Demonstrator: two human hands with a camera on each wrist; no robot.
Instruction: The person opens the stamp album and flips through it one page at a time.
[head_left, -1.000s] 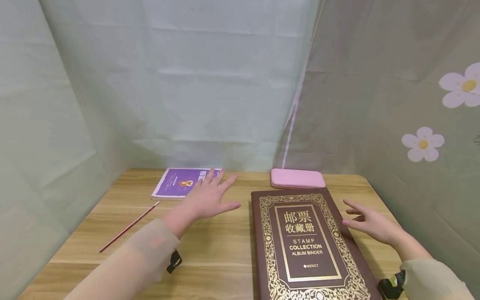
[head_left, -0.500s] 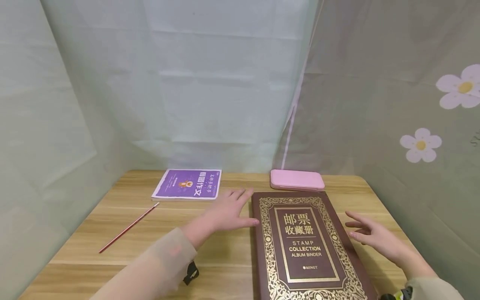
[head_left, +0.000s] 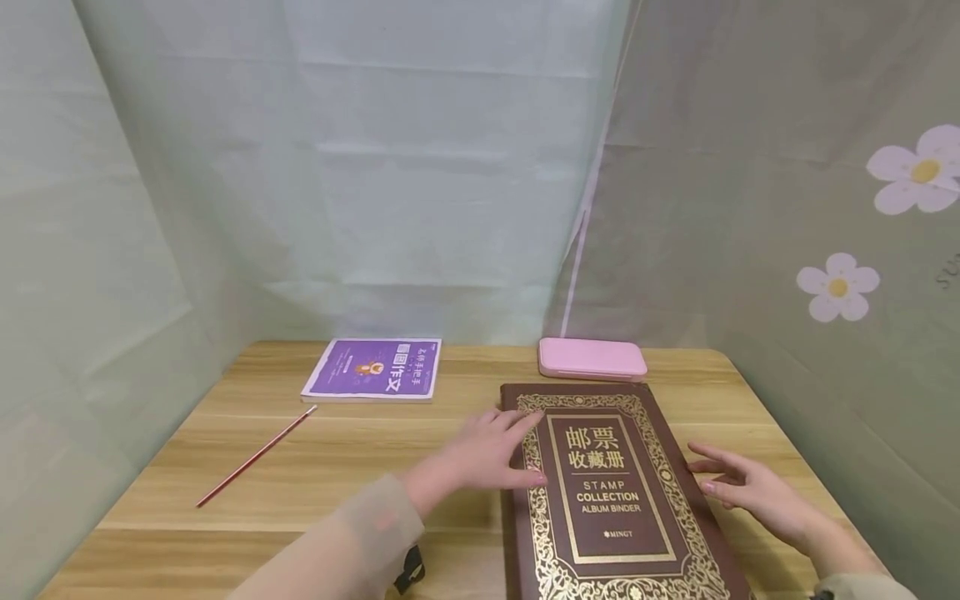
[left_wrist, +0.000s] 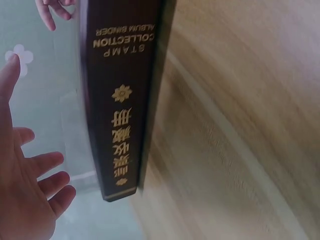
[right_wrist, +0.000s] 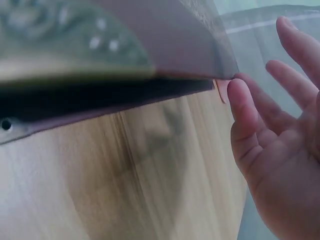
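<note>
A thick dark-brown stamp album (head_left: 611,508) with gold ornament lies on the table, cover up. Over its left edge in the head view reaches my left hand (head_left: 483,454), fingers spread and thumb extended. The left wrist view shows that hand (left_wrist: 25,185) beside the gold-lettered spine (left_wrist: 122,110), with a gap between. At the album's right side is my right hand (head_left: 757,492), loosely bent, its fingertips close to the cover's edge. In the right wrist view the right hand's thumb (right_wrist: 242,107) appears right by the album's far corner. Both hands hold nothing.
Behind the album a pink case (head_left: 592,358) lies near the table's back edge. A purple booklet (head_left: 375,368) lies at the back left, with a thin red pencil (head_left: 257,457) in front of it. Cloth curtains (head_left: 450,183) surround the wooden table (head_left: 360,475).
My left hand has moved right and nearer, from over the purple booklet to the album's left edge. The right hand has shifted slightly down toward me. The album stays in place.
</note>
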